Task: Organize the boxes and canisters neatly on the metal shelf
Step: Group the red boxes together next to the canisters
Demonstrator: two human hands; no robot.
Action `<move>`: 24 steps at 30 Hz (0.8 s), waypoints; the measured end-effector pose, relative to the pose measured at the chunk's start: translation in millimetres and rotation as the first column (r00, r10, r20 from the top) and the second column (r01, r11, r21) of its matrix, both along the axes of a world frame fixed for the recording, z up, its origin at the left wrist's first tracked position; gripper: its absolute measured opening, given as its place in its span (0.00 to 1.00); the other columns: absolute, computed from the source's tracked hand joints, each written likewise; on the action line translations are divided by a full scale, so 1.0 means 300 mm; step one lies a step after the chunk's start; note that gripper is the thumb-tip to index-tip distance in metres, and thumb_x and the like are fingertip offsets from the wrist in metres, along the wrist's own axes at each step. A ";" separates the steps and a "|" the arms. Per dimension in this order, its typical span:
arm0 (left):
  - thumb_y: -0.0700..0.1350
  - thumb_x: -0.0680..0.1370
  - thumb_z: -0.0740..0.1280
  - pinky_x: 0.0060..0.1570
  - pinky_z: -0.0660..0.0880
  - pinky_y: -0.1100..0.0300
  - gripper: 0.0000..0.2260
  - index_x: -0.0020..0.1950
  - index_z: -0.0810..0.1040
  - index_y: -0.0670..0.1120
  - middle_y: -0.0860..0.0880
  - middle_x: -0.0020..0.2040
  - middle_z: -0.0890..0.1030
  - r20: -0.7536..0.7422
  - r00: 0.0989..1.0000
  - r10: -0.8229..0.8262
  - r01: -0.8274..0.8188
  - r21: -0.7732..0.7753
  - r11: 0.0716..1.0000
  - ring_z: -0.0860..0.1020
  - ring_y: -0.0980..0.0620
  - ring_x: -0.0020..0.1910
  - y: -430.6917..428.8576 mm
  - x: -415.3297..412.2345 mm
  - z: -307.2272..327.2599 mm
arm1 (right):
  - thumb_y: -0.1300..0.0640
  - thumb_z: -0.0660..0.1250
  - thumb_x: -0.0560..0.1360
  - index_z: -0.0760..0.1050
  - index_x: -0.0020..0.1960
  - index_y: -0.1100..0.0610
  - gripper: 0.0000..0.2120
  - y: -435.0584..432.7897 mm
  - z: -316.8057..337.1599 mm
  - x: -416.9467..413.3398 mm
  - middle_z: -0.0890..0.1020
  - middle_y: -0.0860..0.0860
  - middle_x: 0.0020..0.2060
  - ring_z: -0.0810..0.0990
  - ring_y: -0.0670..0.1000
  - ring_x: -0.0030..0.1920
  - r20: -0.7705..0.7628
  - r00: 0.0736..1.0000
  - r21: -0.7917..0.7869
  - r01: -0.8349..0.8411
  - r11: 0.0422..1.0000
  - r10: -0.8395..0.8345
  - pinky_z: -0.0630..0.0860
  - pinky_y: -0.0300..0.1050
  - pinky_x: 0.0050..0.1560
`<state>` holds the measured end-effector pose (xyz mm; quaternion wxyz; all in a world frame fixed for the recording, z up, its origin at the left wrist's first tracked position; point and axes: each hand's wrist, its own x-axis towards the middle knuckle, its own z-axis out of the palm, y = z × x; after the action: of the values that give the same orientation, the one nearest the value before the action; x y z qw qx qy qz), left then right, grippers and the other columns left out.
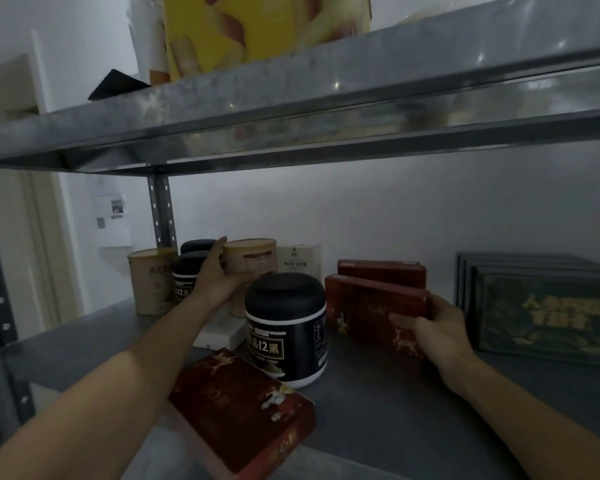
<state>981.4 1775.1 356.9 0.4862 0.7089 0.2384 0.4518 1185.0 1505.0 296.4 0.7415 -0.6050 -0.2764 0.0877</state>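
Observation:
On the grey metal shelf (378,410), my left hand (217,278) grips a beige canister (252,261) that stands at the back. My right hand (433,327) holds the end of a red box (368,306) standing on its long edge, with a second red box (381,271) right behind it. A large black canister (286,327) with a domed lid stands between my hands. Another red box (239,414) lies flat at the front edge under my left forearm. Another beige canister (149,280) and two small black canisters (186,275) stand at the back left.
A white box (298,259) stands behind the beige canister, and a flat white box (219,332) lies under my left arm. Dark green boxes (541,306) are stacked upright at the right. The upper shelf (291,109) holds a yellow box (257,29). A perforated upright post (161,213) stands at the back left.

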 end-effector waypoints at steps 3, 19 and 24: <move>0.36 0.72 0.75 0.58 0.76 0.53 0.37 0.77 0.63 0.50 0.46 0.69 0.73 -0.050 0.996 0.078 -0.078 0.019 0.997 0.73 0.46 0.66 -0.043 -0.070 -0.003 | 0.64 0.77 0.70 0.78 0.61 0.54 0.22 -0.015 -0.002 -0.021 0.84 0.50 0.49 0.83 0.51 0.49 0.023 1.000 -0.036 -0.018 0.999 0.018 0.79 0.43 0.46; 0.53 0.70 0.77 0.63 0.74 0.47 0.25 0.62 0.77 0.46 0.46 0.61 0.79 -0.347 0.837 0.422 -0.401 0.135 0.906 0.77 0.45 0.60 -0.537 -0.382 -0.145 | 0.62 0.77 0.71 0.77 0.64 0.60 0.23 -0.217 -0.006 -0.179 0.82 0.55 0.55 0.82 0.56 0.54 0.010 1.000 -0.053 -0.007 0.999 0.008 0.79 0.52 0.59; 0.66 0.56 0.80 0.60 0.74 0.44 0.44 0.63 0.71 0.46 0.44 0.62 0.76 -0.426 0.722 0.545 -0.628 -0.072 0.775 0.72 0.40 0.63 -0.653 -0.398 -0.198 | 0.60 0.78 0.70 0.78 0.63 0.58 0.23 -0.278 -0.017 -0.195 0.83 0.54 0.54 0.82 0.55 0.53 -0.013 1.000 -0.049 -0.026 0.998 0.025 0.79 0.52 0.59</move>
<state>861.9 1579.1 297.4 0.3332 0.6139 0.5879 0.4080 1126.5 1421.6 291.4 0.7269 -0.6190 -0.2773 0.1075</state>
